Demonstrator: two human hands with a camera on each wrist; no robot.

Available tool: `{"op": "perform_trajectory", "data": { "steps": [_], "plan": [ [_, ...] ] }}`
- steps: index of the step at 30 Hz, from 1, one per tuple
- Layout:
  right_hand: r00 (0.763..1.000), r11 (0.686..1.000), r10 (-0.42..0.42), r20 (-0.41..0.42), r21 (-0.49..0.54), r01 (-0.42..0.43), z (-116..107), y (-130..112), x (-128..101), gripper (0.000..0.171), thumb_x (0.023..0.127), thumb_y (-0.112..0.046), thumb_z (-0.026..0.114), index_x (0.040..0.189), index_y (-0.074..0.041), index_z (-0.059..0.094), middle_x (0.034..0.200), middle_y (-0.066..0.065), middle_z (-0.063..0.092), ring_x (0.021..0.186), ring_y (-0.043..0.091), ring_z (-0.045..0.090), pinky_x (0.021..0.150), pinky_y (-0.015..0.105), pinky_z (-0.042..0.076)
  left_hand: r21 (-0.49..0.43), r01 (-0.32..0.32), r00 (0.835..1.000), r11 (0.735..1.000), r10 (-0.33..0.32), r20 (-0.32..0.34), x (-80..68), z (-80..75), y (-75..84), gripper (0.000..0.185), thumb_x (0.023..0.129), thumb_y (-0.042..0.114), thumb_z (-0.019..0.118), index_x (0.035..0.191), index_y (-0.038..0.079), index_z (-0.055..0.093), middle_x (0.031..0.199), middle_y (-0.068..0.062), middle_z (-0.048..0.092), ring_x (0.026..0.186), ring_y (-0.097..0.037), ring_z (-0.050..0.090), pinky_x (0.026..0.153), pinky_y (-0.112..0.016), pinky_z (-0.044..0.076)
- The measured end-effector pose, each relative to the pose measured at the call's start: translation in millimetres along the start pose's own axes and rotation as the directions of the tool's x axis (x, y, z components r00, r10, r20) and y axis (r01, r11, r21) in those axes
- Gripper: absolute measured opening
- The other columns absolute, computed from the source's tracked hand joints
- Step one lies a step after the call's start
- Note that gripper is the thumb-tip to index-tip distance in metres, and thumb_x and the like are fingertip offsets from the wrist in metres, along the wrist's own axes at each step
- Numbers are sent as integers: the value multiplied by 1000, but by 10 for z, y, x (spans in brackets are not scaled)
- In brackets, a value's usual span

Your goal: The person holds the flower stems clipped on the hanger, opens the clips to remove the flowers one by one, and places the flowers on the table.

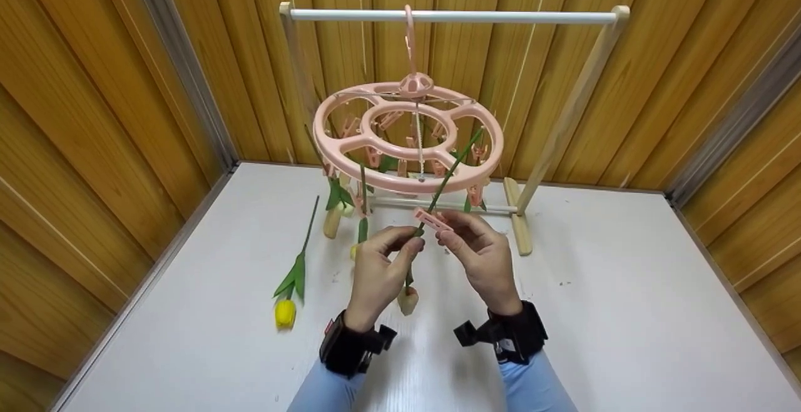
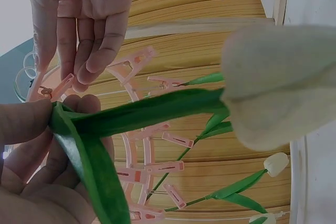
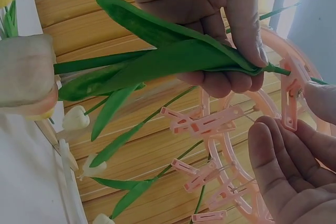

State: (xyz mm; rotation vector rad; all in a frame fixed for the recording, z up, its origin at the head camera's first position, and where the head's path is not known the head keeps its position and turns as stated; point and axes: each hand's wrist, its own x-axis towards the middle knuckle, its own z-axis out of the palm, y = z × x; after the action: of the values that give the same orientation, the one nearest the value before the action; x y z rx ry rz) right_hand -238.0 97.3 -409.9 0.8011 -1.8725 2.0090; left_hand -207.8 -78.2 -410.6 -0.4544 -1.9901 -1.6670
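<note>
My left hand (image 1: 382, 268) pinches the stem of a whitish artificial tulip (image 1: 408, 301) just above its green leaves (image 3: 173, 59); the blossom hangs downward. With thumb and fingers, my right hand (image 1: 485, 258) grips a pink clothespin (image 1: 433, 219) that sits across the same stem in the right wrist view. The stem's free end rises in front of the ring of a round pink drying hanger (image 1: 491, 149). Other clothespins (image 1: 475, 195) dangle from the hanger, several of them with tulips clipped upside down, such as a white tulip (image 2: 275, 164).
A stand with a white rail (image 1: 513, 17) and wooden legs (image 1: 572, 108) carries the hanger by its hook. One yellow tulip (image 1: 285, 314) lies on the white table (image 1: 626, 312), left of my hands. Wood-patterned panels (image 1: 707, 67) enclose the back and sides.
</note>
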Motion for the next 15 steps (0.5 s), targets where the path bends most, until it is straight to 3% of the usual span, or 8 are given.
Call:
{"op": "perform_trajectory", "data": {
  "steps": [8, 15],
  "plan": [
    [999, 999, -33, 4, -1, 33, -15, -5, 3, 31, 96, 5, 67, 125, 14, 64, 113, 2, 71, 92, 19, 71, 77, 24, 57, 25, -29, 1000, 999, 29, -5, 5, -5, -9, 13, 96, 7, 72, 106, 0, 78, 90, -7, 77, 81, -22, 75, 75, -34, 59],
    [999, 999, -43, -7, -8, 43, -22, 1, 6, 30, 96, 6, 67, 124, 15, 64, 114, 1, 70, 91, 14, 69, 76, 24, 56, 23, -42, 999, 999, 42, -14, 4, -1, -20, 13, 98, 10, 71, 104, 1, 78, 88, -8, 77, 80, -23, 74, 74, -31, 59]
  ]
}}
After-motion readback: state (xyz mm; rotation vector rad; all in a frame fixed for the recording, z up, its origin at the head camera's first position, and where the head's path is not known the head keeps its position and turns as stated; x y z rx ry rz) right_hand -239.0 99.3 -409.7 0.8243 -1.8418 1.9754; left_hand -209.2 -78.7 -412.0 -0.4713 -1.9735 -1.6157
